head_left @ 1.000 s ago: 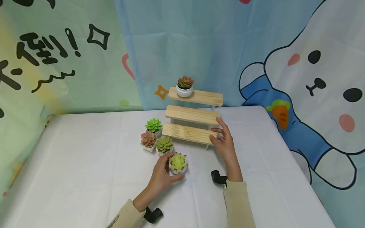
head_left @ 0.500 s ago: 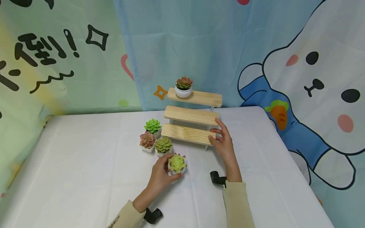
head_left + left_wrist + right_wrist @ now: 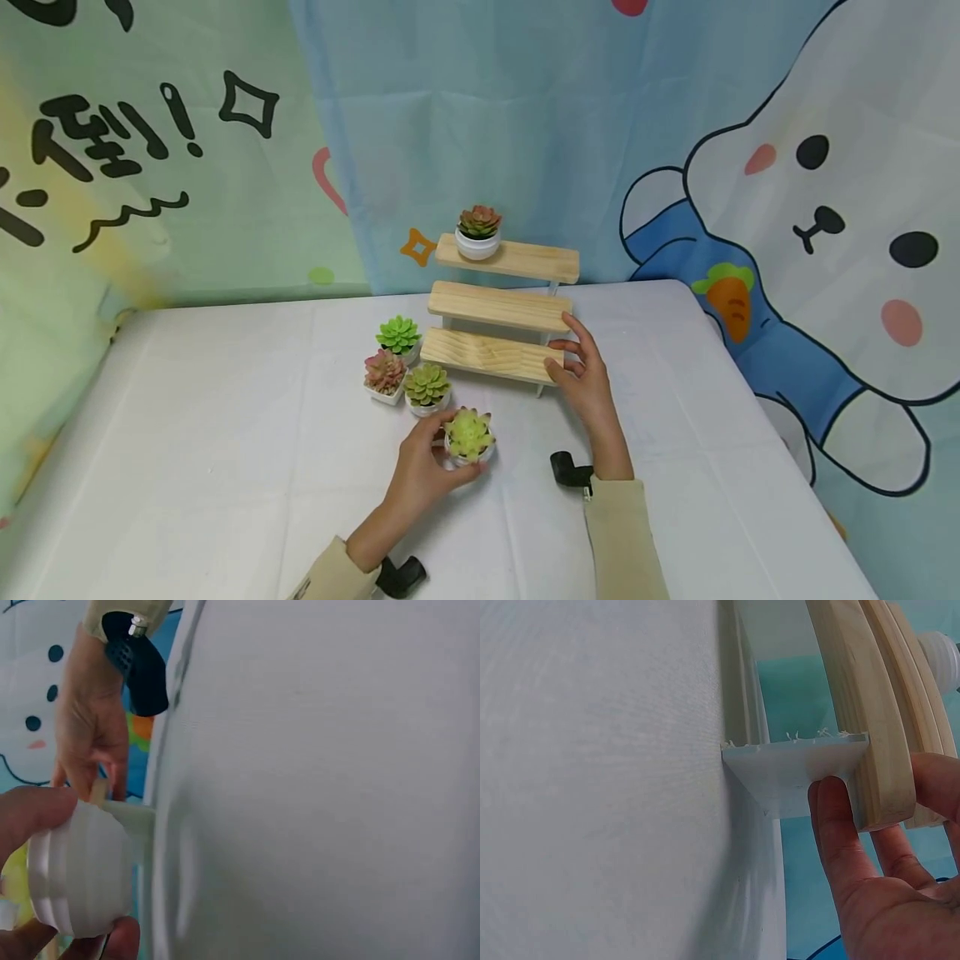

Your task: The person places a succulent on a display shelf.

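My left hand [image 3: 422,468] grips a small white pot with a yellow-green succulent [image 3: 468,433], thumb on one side and fingers on the other. In the left wrist view the white pot [image 3: 84,874] is held slightly off the white cloth. With my right hand [image 3: 590,385] I hold the right end of the lowest step of a three-tier wooden display stand [image 3: 487,354]. The right wrist view shows a fingertip against the stand's white support [image 3: 799,769], other fingers around the board's end. A reddish-green succulent in a round white pot [image 3: 478,235] sits on the top step's left end.
Left of the stand, three potted succulents stand close together on the cloth: a bright green one [image 3: 399,335], a pinkish one [image 3: 384,372] and a green one [image 3: 427,386]. A printed cloth backdrop [image 3: 495,108] hangs behind the white-covered table [image 3: 210,433].
The view has shifted slightly. My left hand has raised the yellow-green succulent a little and brought it slightly right. My right hand stays on the stand's end.
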{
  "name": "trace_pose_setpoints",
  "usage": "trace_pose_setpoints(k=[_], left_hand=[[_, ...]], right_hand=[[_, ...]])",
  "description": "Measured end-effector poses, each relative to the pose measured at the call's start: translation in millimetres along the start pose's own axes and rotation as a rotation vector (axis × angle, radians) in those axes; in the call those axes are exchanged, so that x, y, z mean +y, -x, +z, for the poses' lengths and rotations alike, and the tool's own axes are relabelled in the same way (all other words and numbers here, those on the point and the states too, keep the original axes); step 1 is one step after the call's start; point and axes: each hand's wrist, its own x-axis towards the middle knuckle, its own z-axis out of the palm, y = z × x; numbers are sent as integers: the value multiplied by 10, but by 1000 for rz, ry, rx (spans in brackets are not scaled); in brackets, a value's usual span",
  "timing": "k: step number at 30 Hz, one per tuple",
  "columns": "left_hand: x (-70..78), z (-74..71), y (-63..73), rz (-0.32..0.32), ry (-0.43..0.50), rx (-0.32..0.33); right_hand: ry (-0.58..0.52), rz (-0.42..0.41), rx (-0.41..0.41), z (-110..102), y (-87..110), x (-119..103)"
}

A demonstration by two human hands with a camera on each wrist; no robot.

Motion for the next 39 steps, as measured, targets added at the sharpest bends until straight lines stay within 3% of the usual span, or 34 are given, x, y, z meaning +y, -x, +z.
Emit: trace_pose_setpoints(k=[10, 27, 39], left_hand=[[283, -34, -79, 49, 16, -35], [648, -182, -471, 143, -19, 2], [850, -254, -760, 171, -15, -25]], right_hand=[[6, -8, 3, -37, 7, -8], [0, -20, 5, -38, 4, 8], [-7, -12, 4, -2, 1, 47]])
